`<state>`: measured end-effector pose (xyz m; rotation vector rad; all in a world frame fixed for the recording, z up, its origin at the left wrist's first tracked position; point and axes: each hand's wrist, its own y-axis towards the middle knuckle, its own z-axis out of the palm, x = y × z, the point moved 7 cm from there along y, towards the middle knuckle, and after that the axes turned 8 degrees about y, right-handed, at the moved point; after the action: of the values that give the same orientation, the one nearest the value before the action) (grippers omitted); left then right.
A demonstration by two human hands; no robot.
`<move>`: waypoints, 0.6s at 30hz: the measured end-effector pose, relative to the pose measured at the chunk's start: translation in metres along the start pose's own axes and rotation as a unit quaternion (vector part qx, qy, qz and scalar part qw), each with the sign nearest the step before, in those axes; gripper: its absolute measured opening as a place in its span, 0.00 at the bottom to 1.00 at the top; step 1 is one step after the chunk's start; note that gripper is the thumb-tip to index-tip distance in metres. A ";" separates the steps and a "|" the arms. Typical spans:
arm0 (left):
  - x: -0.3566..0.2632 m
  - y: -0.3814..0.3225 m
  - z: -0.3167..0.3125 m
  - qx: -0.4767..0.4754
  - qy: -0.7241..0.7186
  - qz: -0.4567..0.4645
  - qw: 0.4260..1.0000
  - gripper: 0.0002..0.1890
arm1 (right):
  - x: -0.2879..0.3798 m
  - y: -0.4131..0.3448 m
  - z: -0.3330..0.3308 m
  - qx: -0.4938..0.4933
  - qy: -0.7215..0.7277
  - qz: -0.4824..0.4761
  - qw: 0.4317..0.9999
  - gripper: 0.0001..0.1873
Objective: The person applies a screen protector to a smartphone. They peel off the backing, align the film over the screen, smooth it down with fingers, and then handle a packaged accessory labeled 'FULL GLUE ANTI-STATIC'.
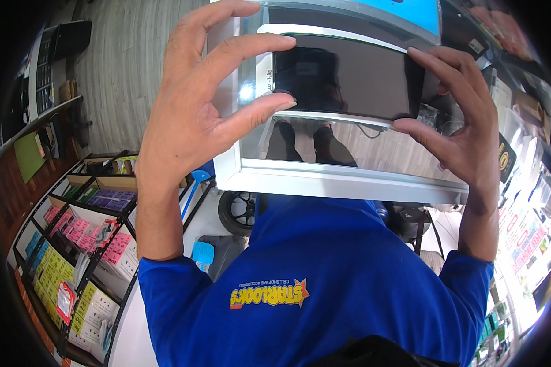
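A black glass phone screen (349, 78) lies face up and dark, with reflections on its surface. Under it is a white backing (264, 75), a card or sheet bearing handwriting at the left end. My left hand (202, 96) grips the screen's left end, index fingertip on the far corner and thumb on the near one. At the opposite end, my right hand (459, 96) pinches the far and near corners the same way. Both hands are over a glass-topped counter (303, 176) with a white frame. Whether the screen rests on the glass or is held just above it, I cannot tell.
A blue panel (395, 13) lies at the counter's far side. Left and below, a black-framed rack (82, 229) holds several labelled boxes. A blue fly swatter (202, 175) and a wheel (238, 212) are below the counter. Packaged goods (532, 183) crowd the right.
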<state>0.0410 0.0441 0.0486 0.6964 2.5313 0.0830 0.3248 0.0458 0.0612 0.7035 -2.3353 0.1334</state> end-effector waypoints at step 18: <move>0.003 0.000 0.002 0.002 -0.001 0.022 1.000 0.30 | -0.002 -0.002 0.000 0.001 0.002 -0.001 1.000 0.45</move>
<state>0.0403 0.0453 0.0456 0.7528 2.5161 0.0923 0.3269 0.0454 0.0595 0.7060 -2.3302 0.1373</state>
